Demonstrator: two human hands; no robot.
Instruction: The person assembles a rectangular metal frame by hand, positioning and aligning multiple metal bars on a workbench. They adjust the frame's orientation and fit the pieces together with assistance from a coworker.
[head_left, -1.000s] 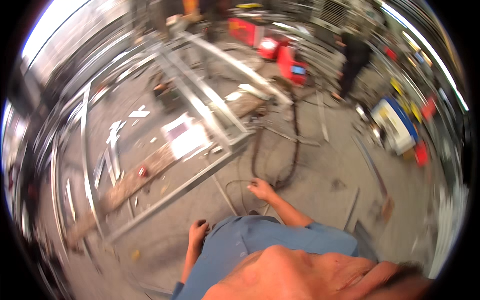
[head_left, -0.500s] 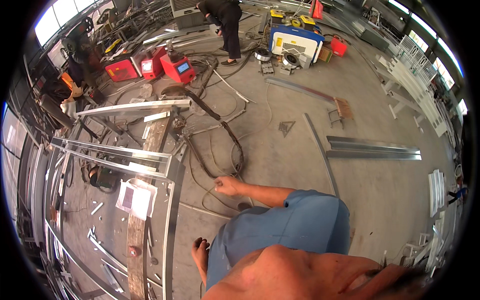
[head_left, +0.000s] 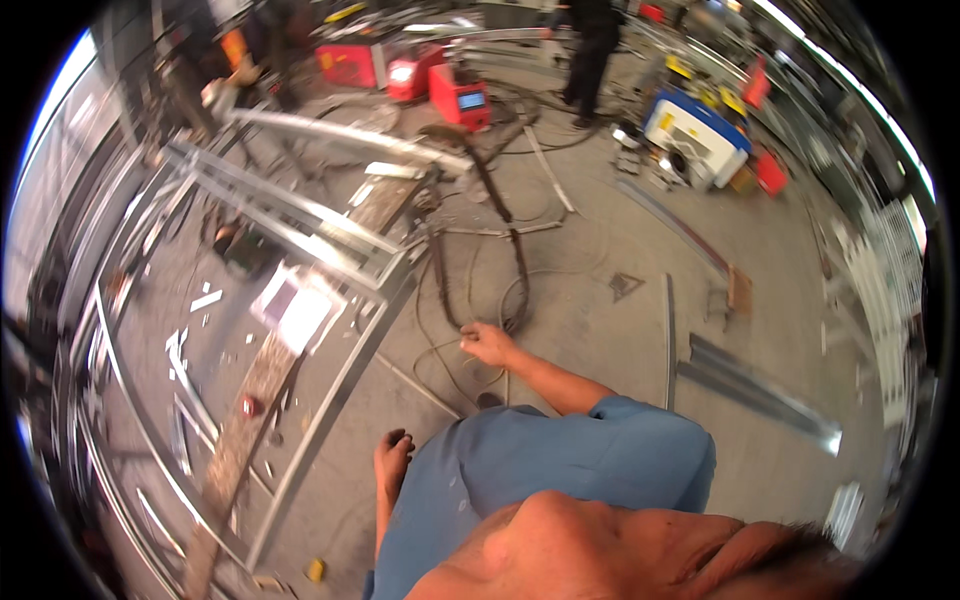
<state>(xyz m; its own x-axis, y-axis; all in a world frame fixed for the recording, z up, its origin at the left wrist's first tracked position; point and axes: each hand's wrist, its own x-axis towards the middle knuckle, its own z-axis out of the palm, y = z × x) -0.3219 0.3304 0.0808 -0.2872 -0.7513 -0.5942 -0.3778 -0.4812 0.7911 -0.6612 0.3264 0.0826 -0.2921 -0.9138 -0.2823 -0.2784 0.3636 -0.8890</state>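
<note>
My right hand (head_left: 487,344) reaches out in front of my blue clothing (head_left: 550,450), its fingers bent together into a closed grip. The bottom of a thick dark cable loop (head_left: 522,270) runs right by the fingertips. Whatever lies inside that grip, if anything, is too small to tell. On the left, my left hand (head_left: 394,452) hangs low beside the clothing, fingers loosely bent and dark at the tips, with nothing visible in it. It is nearest to a welded frame of square metal tube (head_left: 330,425), apart from it.
A wooden plank (head_left: 245,430) runs under the frame; papers (head_left: 305,315) lie over it. Red machines (head_left: 460,98) and a person in dark clothes (head_left: 592,60) are at the back. Metal channels (head_left: 760,390), a triangular piece (head_left: 626,287) and a blue-white machine (head_left: 697,135) stand or lie on the right.
The view has turned left, so the back machines and the person now appear farther right; the picture is blurred. Both hands keep nearly the same pose.
</note>
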